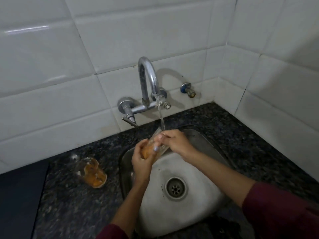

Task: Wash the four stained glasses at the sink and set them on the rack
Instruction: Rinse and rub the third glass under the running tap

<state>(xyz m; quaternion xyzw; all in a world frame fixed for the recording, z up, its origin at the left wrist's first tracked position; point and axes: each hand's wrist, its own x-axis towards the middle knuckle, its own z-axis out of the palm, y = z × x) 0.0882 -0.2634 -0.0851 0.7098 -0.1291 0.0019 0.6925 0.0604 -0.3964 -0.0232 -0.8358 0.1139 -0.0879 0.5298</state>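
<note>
White tiles back the sink (203,140); your left hand (142,160) cups the glass (156,139) base, right hand (176,141) fingers pinching its rim, mouth tilted far-right toward the stream (161,118).

We note chrome wall tap (148,87), our landmark: water stream (161,119) falls from spout. Blue-collared brass stub valve (189,90) right of tap, on white tiled wall (69,75). Dark speckled granite counter (72,204) below tap. Dark flat panel (19,195) far lower left of tap, beside counter.
</note>
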